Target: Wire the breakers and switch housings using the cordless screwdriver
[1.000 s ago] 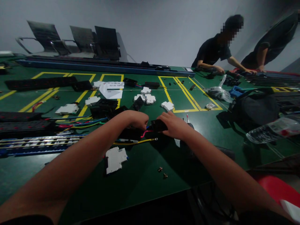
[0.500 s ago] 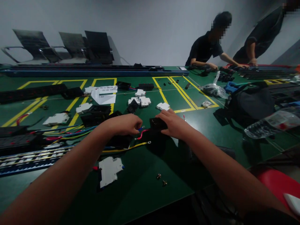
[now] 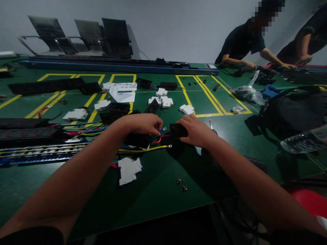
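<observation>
White sheet (image 3: 122,97) printed with characters too small to be read. Blue wire (image 3: 161,130) pinched in left hand (image 3: 148,123), thumb against fingers, end exposed. Black block (image 3: 176,130) gripped in right hand (image 3: 196,131) over green table (image 3: 158,200), fingers curled round it. Table marked with yellow lines (image 3: 209,115); chairs (image 3: 116,35) lined before grey wall (image 3: 173,30).

Black block (image 3: 176,130): small, box-shaped, long side roughly level across view, gripped by right hand (image 3: 194,131); right end covered by fingers. Blue wire (image 3: 161,130): short length exposed at left hand (image 3: 150,124) fingertips, metal lug at tip directed toward block, just short of it. Red wire (image 3: 159,139): bent, spans from below left hand to block's lower left; junction too dark to confirm.
</observation>
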Demonstrator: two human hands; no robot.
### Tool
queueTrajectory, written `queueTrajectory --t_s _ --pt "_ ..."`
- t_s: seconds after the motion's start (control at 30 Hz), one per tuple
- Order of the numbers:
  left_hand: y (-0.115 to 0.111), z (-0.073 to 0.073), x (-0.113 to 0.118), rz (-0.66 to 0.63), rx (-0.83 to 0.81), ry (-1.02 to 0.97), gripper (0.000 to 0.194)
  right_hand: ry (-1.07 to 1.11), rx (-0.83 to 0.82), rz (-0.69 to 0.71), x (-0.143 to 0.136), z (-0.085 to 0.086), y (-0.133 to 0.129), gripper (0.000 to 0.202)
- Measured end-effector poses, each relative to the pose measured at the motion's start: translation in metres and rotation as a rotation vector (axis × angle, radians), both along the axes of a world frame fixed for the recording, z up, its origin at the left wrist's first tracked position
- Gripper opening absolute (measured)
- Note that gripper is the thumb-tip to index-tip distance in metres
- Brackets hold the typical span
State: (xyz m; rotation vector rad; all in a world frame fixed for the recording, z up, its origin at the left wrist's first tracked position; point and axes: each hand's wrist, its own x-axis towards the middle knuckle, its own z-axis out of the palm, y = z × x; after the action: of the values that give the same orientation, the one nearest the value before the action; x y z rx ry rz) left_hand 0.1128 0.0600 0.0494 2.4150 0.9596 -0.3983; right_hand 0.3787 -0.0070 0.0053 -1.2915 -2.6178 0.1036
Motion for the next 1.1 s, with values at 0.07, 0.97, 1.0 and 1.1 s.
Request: queueTrajectory --t_s 0.07,0.97,1.0,1.1 --pt "0.001 -0.002 0.000 -0.004 0.007 0.003 0.021 0.007 -0.015 0.003 0.000 0.000 0.000 0.048" --pt "0.020 -0.015 -0.007 0.044 -0.103 -0.068 0.028 0.072 -0.099 0.007 -0.002 0.004 -0.005 0.048" --pt "0.020 -0.015 -0.006 0.045 -0.096 -0.068 0.027 0.072 -0.100 0.001 -0.003 0.005 -0.006 0.048" --pt "0.021 -0.016 -0.006 0.046 -0.071 -0.061 0.025 0.072 -0.090 -0.026 -0.007 0.006 -0.008 0.049"
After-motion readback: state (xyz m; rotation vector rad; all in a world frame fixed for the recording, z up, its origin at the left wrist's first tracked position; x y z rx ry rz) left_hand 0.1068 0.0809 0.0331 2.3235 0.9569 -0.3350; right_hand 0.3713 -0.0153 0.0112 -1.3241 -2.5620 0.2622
